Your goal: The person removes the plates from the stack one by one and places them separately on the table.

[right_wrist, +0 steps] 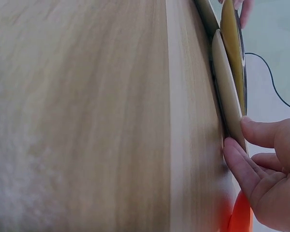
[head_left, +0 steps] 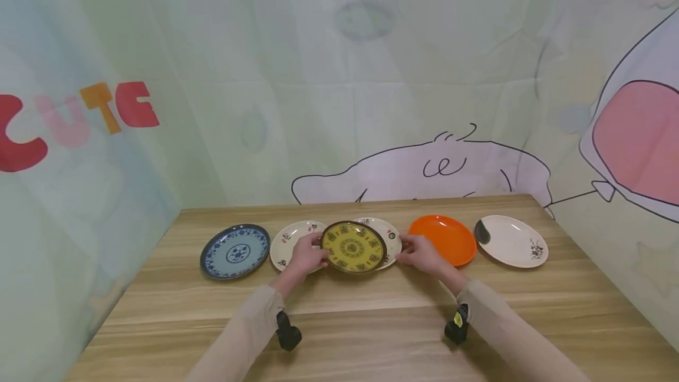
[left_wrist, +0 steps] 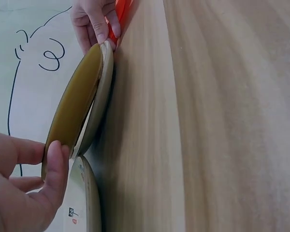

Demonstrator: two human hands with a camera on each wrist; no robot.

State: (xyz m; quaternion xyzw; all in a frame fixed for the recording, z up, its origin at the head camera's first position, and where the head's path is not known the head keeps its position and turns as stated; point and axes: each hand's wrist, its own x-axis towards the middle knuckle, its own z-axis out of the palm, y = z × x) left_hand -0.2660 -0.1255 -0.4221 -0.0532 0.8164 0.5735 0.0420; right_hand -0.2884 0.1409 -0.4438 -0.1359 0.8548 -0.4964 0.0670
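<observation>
My left hand (head_left: 307, 256) pinches the left rim of a yellow patterned plate (head_left: 352, 246) with a dark edge, thumb in front and fingers behind. That plate is tilted over a white plate with small drawings (head_left: 391, 236), hiding much of it. My right hand (head_left: 422, 255) grips the white plate's right rim, as the right wrist view shows, thumb (right_wrist: 261, 132) on top and fingers beneath. The yellow plate's right end comes close to that thumb. Another white decorated plate (head_left: 289, 240) lies behind my left hand, partly covered by it.
At the left lies a blue floral plate (head_left: 236, 252). To the right are an orange plate (head_left: 445, 239) and a white plate with a dark green patch (head_left: 513, 240). All stand in a row along the back of the wooden table (head_left: 366, 323), before a printed curtain (head_left: 318, 75).
</observation>
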